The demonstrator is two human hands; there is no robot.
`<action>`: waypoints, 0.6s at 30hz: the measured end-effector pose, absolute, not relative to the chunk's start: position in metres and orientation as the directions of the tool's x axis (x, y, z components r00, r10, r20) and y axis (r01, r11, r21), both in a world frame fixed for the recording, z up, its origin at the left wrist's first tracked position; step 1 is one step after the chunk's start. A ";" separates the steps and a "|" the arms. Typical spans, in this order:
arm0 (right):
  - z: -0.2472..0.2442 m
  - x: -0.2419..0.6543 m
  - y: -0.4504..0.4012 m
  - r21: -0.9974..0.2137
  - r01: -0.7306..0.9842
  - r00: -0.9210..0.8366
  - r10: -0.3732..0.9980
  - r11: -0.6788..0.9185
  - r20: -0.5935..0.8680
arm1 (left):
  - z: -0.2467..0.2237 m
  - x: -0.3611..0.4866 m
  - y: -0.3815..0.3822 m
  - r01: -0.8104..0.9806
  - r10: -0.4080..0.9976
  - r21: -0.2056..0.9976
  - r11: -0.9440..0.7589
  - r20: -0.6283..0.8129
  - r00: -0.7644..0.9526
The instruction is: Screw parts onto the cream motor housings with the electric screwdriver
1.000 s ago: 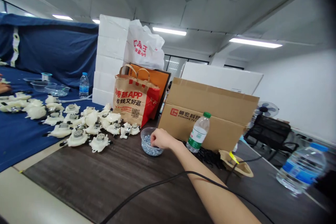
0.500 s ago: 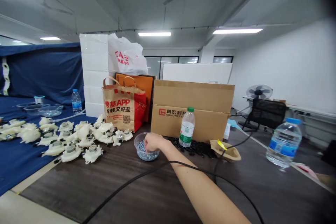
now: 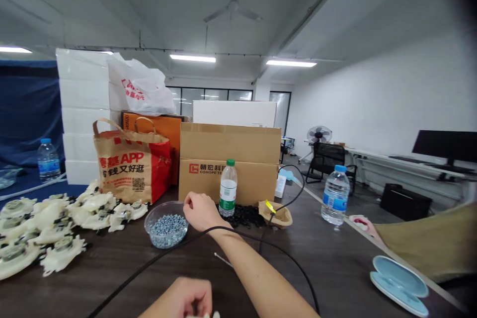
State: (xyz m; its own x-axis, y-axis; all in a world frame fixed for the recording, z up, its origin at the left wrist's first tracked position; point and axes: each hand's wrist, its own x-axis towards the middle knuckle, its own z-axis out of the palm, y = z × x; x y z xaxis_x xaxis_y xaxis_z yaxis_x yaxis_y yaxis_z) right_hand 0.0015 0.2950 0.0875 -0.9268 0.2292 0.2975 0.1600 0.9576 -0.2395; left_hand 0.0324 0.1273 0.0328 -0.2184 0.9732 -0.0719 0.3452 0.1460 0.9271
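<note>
My right hand (image 3: 203, 212) is just past the right rim of a clear plastic bowl (image 3: 149, 228) of small silvery screws (image 3: 169, 226). Its fingers are curled together; whatever they pinch, if anything, is hidden. At the bottom edge, my left hand (image 3: 186, 298) is closed around a cream plastic part (image 3: 206, 315), mostly cut off by the frame. A thin metal shaft (image 3: 222, 259) lies beside my right forearm, partly hidden by it. Several cream plastic parts with metal motors (image 3: 61, 253) are heaped on the left.
A black cable (image 3: 149, 263) loops across the table and over my right wrist. Behind stand a paper bag (image 3: 122, 164), a cardboard box (image 3: 231, 144) and a green-capped bottle (image 3: 228, 191). Black pieces (image 3: 246, 217), a pulp tray (image 3: 285, 216), a water bottle (image 3: 335, 196) and a blue case (image 3: 398, 283) sit rightward.
My right hand has come up out of the screw bowl to its right side. My left hand has entered at the bottom with the cream part. The view has turned to the right.
</note>
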 end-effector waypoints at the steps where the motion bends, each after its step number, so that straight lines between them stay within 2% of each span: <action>1: 0.086 0.003 0.300 -0.246 0.171 -0.922 0.243 0.954 0.302 | 0.033 0.029 0.143 0.347 0.976 0.928 0.134 -0.062 -0.211; 4: 0.083 0.012 0.314 -0.252 0.195 -0.914 0.269 0.948 0.303 | 0.030 0.024 0.173 0.338 0.977 0.933 0.126 -0.057 -0.205; 7: 0.074 0.034 0.329 -0.234 0.175 -0.936 0.236 0.956 0.262 | 0.024 0.020 0.179 0.339 0.981 0.935 0.108 -0.045 -0.190; 13: 0.047 0.083 0.356 -0.174 0.140 -0.985 0.156 0.975 0.079 | 0.017 0.010 0.171 0.500 0.964 0.860 -0.106 0.212 -0.160; 18: 0.041 0.068 0.366 -0.093 0.222 -0.960 0.234 0.971 0.154 | 0.022 0.006 0.166 0.564 0.950 0.813 -0.145 0.274 -0.149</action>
State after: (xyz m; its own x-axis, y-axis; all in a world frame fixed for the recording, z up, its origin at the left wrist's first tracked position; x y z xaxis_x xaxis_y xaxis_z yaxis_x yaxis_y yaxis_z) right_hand 0.0684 0.3664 0.0407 -0.9600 0.2338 0.1538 0.2216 0.9707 -0.0929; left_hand 0.0063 0.1665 0.0216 -0.1493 0.9501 0.2737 0.5644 -0.1454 0.8126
